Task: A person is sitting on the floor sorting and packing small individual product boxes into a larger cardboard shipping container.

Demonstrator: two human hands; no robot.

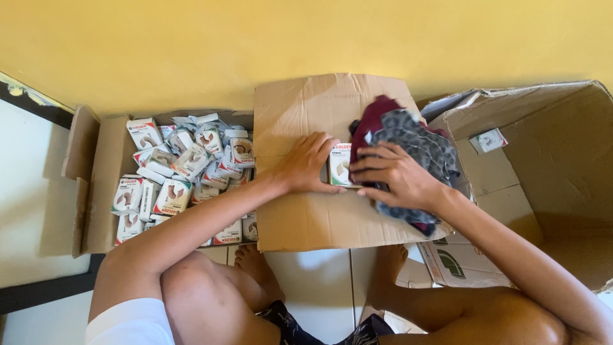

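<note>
Small white box (340, 165) is gripped between left hand (306, 164) and right hand (397, 177), fingers curled on it, over cardboard flap (306, 217); patterned cloth (418, 144) just right of flap centre

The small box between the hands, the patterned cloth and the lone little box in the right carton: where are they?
small box (340, 165), head view, its front face.
patterned cloth (418, 144), head view, grey middle.
lone little box (489, 140), head view, its top.
</note>
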